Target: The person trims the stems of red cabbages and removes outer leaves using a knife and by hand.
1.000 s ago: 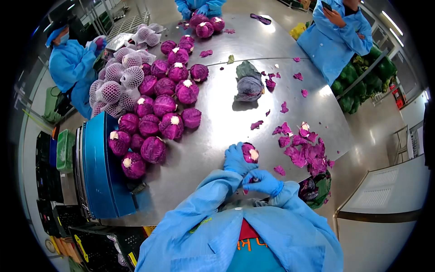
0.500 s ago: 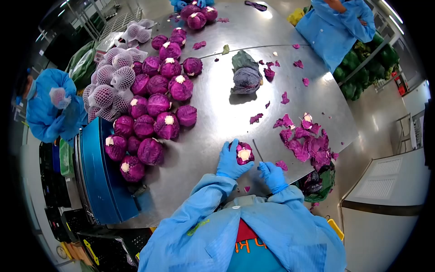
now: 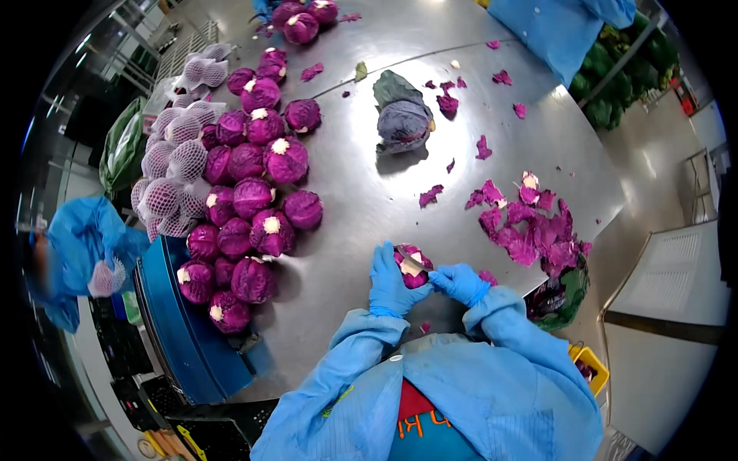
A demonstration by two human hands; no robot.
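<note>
My left hand [image 3: 390, 283], in a blue glove, is wrapped round the left side of a red cabbage [image 3: 415, 267] with a pale cut stem facing up. My right hand [image 3: 460, 283], also gloved, is closed on the handle of a knife [image 3: 410, 258]. The dark blade lies across the cabbage's pale stem. Beyond them, a darker cabbage [image 3: 404, 125] with loose outer leaves sits on the metal table [image 3: 354, 223]. Torn purple leaves [image 3: 538, 234] lie in a heap to the right.
Many purple cabbages [image 3: 254, 197] cover the table's left part, beside net-wrapped ones [image 3: 163, 197] and a blue box [image 3: 188, 330]. A co-worker [image 3: 96, 246] stands at left, another person's blue gown [image 3: 546, 31] is at upper right. A yellow crate [image 3: 590, 367] is lower right.
The knife has swung from beside the cabbage onto its stem, and my right hand has come close to my left. The view has shifted; the co-worker at left appears lower.
</note>
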